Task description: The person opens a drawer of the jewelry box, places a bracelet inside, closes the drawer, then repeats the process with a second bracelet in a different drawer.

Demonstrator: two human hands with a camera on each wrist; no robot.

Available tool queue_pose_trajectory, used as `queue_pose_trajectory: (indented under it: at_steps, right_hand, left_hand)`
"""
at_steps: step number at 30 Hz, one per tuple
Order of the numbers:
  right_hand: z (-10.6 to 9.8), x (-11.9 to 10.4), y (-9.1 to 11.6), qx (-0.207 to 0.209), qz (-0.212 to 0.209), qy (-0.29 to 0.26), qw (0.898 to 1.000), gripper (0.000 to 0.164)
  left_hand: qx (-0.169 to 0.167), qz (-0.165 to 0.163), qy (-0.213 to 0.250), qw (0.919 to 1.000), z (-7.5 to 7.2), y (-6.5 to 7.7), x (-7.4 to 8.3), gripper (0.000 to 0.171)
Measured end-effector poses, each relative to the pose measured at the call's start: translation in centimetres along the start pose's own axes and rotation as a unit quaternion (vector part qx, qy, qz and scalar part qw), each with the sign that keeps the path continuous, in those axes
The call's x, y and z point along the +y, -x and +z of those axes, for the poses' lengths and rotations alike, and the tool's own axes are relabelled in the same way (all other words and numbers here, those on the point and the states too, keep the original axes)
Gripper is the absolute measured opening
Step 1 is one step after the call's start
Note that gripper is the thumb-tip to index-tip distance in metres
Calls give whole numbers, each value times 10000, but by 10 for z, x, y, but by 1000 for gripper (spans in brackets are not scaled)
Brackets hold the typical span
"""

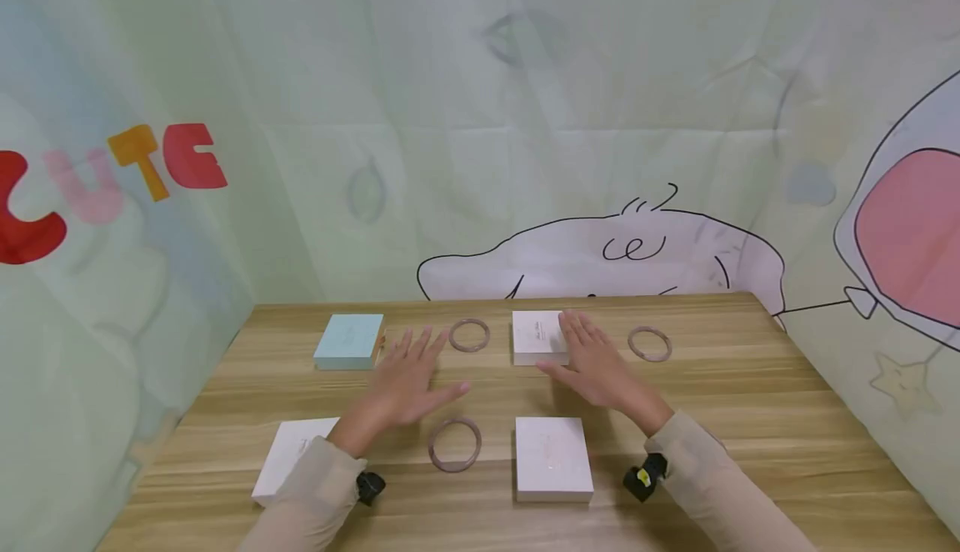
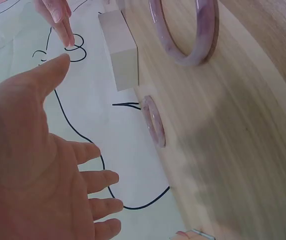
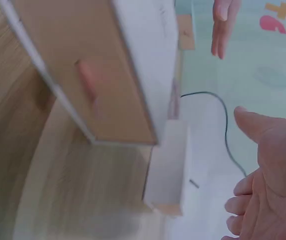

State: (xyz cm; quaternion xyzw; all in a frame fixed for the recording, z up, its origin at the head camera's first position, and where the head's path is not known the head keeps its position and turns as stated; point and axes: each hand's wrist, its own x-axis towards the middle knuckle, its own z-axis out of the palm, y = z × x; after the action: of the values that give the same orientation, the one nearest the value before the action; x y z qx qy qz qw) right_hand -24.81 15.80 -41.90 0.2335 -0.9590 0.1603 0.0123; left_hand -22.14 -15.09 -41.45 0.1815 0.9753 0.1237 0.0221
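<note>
Nearest to me, the left sleeve (image 1: 315, 477) passes over one white box (image 1: 288, 450), beside a near bangle (image 1: 432, 447) and a second white box (image 1: 553, 459); if this arm drops low, I think the cuff could push that first box askew. Further on, the left hand (image 1: 405, 381) is spread wide and the right hand (image 1: 598, 367) is flat with its thumb apart, both holding nothing. At the far row, a blue box (image 1: 350, 340), a bangle (image 1: 469, 349), a third white box (image 1: 538, 337) and another bangle (image 1: 652, 358) lie near the table's back edge, so a careless sweep of fingers might knock a smooth ring off, though whether the right fingertips touch the white box, I cannot tell.
</note>
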Motion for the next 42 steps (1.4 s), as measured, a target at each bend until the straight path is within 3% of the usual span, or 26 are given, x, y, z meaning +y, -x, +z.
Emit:
queue_pose_trajectory:
  at_steps: [8,18,34,42]
  right_hand:
    - [-11,-19,0,-386,-198,-342,9985,78]
    - [-15,-33,-1,-674,-456,-657,9945,69]
    - [-17,-69,-12,-1233,-804,-1167,9822,58]
    - [-11,-88,-19,-1387,-1053,-1085,9787,49]
  left_hand:
    - [-103,162,76,9998,-14,16,-6,92]
    - [-58,405,-13,9992,-20,30,-13,92]
    - [-24,508,-39,9987,-35,50,-23,95]
    - [-40,488,92,9988,-42,64,-29,92]
